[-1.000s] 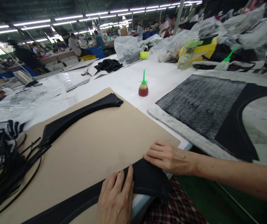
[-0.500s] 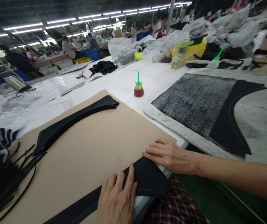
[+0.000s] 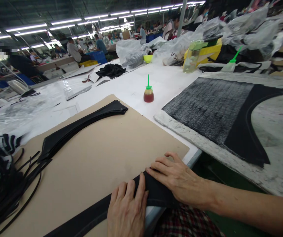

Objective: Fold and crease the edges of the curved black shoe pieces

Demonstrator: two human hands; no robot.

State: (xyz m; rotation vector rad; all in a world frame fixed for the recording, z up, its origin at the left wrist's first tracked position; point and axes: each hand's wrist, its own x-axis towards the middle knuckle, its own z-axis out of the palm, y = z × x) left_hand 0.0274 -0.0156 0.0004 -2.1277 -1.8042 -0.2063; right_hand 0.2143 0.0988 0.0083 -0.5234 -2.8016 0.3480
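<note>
A curved black piece of sheet material lies along the near edge of a tan board. My left hand rests on its middle, fingers stretched out flat across it. Just to the right, my right hand lies over the piece's wider end, fingers extended with the tips close to my left index finger. That end reaches the table edge and is partly hidden by my right hand. Across the board sits a stack of similar curved black pieces.
Black straps heap at the left. A squeeze bottle of reddish liquid stands beyond the board. On a stained white board at right lies a large black panel, mostly coated whitish. Plastic bags and a yellow bin are behind.
My right hand has slid left and nearer over the wide end of the black piece, covering more of it. My left hand stays in place on the piece.
</note>
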